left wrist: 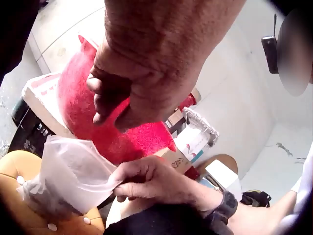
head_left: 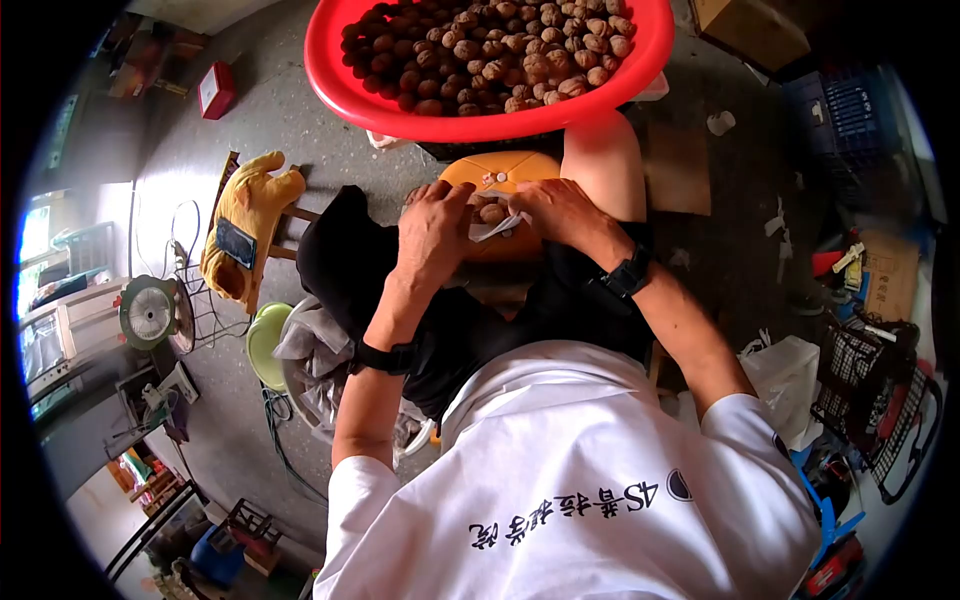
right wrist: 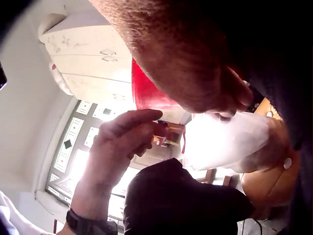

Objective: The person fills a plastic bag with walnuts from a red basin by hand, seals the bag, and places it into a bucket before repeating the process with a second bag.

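Right hand (head_left: 565, 215) pinches clear plastic bag (left wrist: 73, 176), centre frame; left hand (head_left: 435, 230) fingers curled, on what I cannot tell. Few brown walnuts (head_left: 490, 212) bagged, red plastic basin (head_left: 345, 95) up top heaped: early, I judge.

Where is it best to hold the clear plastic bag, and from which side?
Pinch the plastic bag probably at its loose upper edge, from the left, opposite where the right hand pinches it: it is limp film, sagging toward the orange stool.

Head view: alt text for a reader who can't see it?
Seen from above, a person's left hand and right hand meet over a clear plastic bag on an orange stool. Just beyond sits a red basin heaped with walnuts.
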